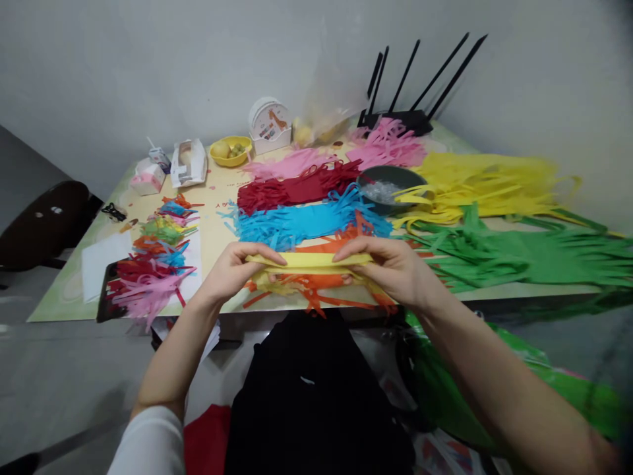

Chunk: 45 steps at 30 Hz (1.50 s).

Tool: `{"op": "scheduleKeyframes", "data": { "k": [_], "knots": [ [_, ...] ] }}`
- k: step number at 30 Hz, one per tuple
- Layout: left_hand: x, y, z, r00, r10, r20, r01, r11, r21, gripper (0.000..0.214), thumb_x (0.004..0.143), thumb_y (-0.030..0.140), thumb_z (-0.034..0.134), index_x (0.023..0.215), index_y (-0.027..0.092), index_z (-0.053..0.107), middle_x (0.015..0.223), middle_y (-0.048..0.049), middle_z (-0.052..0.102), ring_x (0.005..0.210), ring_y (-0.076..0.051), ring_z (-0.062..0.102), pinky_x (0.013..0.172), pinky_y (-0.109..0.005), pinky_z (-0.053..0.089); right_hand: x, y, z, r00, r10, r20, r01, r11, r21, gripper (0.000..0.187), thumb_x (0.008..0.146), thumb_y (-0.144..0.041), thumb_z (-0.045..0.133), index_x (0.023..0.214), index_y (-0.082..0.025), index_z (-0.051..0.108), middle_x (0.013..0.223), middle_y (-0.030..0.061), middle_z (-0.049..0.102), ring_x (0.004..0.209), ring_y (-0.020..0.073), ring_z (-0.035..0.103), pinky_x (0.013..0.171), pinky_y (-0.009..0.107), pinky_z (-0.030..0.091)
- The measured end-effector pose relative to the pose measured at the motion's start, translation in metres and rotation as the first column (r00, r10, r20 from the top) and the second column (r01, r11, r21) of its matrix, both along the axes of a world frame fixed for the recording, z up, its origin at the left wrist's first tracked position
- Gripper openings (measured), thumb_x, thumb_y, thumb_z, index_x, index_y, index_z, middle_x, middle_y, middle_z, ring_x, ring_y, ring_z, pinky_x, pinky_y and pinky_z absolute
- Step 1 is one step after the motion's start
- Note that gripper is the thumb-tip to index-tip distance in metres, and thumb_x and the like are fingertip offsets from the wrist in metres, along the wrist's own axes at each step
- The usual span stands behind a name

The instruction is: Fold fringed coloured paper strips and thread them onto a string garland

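Note:
Between both hands a folded yellow fringed strip (306, 263) is stretched level above the table's front edge. My left hand (242, 267) pinches its left end, thumb on top. My right hand (388, 267) grips the right end the same way. Some yellow fringe hangs below the strip on the left. Just beneath and behind it lies an orange fringed piece (316, 290), partly hidden by the strip and hands. Farther back are a blue fringed piece (306, 223) and a dark red one (306, 186).
Green (534, 254) and yellow fringed bundles (484, 181) spread at the right, beside a dark bowl (388, 188) with clear contents. Small multicoloured fringed bundles (163, 247) line the left. A black router (398, 122), a yellow fruit dish (231, 152) and a giraffe-printed holder (270, 125) stand at the back.

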State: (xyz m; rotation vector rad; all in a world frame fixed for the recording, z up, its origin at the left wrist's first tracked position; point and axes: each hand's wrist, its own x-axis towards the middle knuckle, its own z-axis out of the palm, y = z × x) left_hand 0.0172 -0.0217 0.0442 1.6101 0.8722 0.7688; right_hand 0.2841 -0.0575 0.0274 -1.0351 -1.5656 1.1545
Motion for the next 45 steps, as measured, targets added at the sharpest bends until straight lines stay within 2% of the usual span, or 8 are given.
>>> {"op": "scheduleKeyframes", "data": {
  "k": [5,13,18,23,27,32,36,45],
  "knots": [
    [-0.004,0.0,-0.003,0.999,-0.035,-0.009,0.035,0.997,0.075,0.026,0.069,0.005,0.051,0.075,0.016,0.074,0.073,-0.004,0.068,0.071,-0.015,0.063,0.07,-0.026,0.049,0.0,0.001,0.002,0.999,0.049,0.012,-0.049,0.998,0.045,0.016,0.078,-0.033,0.067,0.072,-0.018,0.068,0.078,0.0043,0.065,0.061,0.0127,0.06,0.059,0.025,0.052],
    [-0.002,-0.009,0.009,0.98,-0.047,-0.193,0.109,0.94,0.323,0.021,0.085,0.032,0.061,0.083,0.016,0.075,0.084,-0.0074,0.069,0.079,-0.017,0.061,0.072,-0.027,0.046,-0.003,0.001,-0.003,0.99,-0.038,0.136,0.036,0.999,0.016,0.023,0.08,-0.04,0.066,0.08,-0.017,0.063,0.07,0.0028,0.061,0.061,0.0144,0.056,0.056,0.025,0.044],
    [0.001,-0.009,0.005,0.974,0.044,-0.222,0.008,0.973,0.229,0.036,0.085,0.038,0.064,0.115,0.019,0.067,0.089,-0.0049,0.071,0.078,-0.016,0.063,0.067,-0.023,0.045,-0.004,-0.002,-0.004,0.971,-0.043,0.234,0.013,0.992,0.127,0.014,0.081,-0.032,0.064,0.079,-0.018,0.061,0.078,0.0029,0.064,0.066,0.0148,0.057,0.061,0.025,0.043],
    [0.006,-0.008,0.002,0.942,0.031,-0.334,0.022,0.988,0.156,0.027,0.084,0.039,0.065,0.076,0.013,0.068,0.071,-0.0016,0.067,0.065,-0.012,0.058,0.06,-0.021,0.043,-0.005,-0.005,-0.001,0.951,-0.113,0.287,0.06,0.981,0.186,0.022,0.081,-0.027,0.062,0.102,-0.02,0.065,0.098,0.0049,0.069,0.083,0.0189,0.063,0.072,0.027,0.047],
    [0.009,-0.01,-0.002,0.986,0.011,-0.165,-0.007,1.0,0.025,0.027,0.085,0.04,0.063,0.08,0.014,0.06,0.072,-0.0019,0.068,0.066,-0.014,0.063,0.063,-0.023,0.049,-0.005,-0.007,-0.004,0.94,-0.115,0.32,0.087,0.991,0.102,0.015,0.083,-0.033,0.063,0.086,-0.018,0.066,0.084,0.0035,0.069,0.075,0.0186,0.063,0.066,0.027,0.047],
    [0.012,-0.015,-0.01,0.994,0.069,0.084,-0.053,0.983,-0.177,0.027,0.083,0.039,0.068,0.093,0.014,0.06,0.068,-0.0016,0.07,0.053,-0.011,0.063,0.056,-0.022,0.049,-0.009,-0.012,-0.016,0.993,-0.117,-0.011,0.116,0.989,-0.088,0.019,0.083,-0.037,0.067,0.081,-0.019,0.063,0.07,0.001,0.068,0.062,0.0145,0.065,0.059,0.024,0.051],
    [0.014,-0.015,-0.019,0.972,0.125,0.201,-0.078,0.97,-0.228,0.03,0.08,0.035,0.071,0.099,0.012,0.072,0.069,-0.0034,0.07,0.053,-0.01,0.061,0.058,-0.023,0.049,-0.015,-0.015,-0.026,0.952,-0.186,-0.242,0.155,0.977,-0.143,0.015,0.08,-0.031,0.071,0.091,-0.02,0.07,0.069,0.0002,0.069,0.06,0.0126,0.066,0.059,0.023,0.054],
    [0.013,-0.015,-0.028,0.936,0.097,0.34,-0.052,0.989,-0.137,0.013,0.081,0.026,0.07,0.08,0.014,0.074,0.071,-0.0042,0.07,0.06,-0.01,0.06,0.067,-0.025,0.05,-0.025,-0.016,-0.032,0.889,-0.219,-0.401,0.186,0.975,-0.122,0.006,0.078,-0.024,0.068,0.076,-0.018,0.068,0.064,0.0003,0.068,0.055,0.011,0.062,0.054,0.022,0.053]
  ]
}}
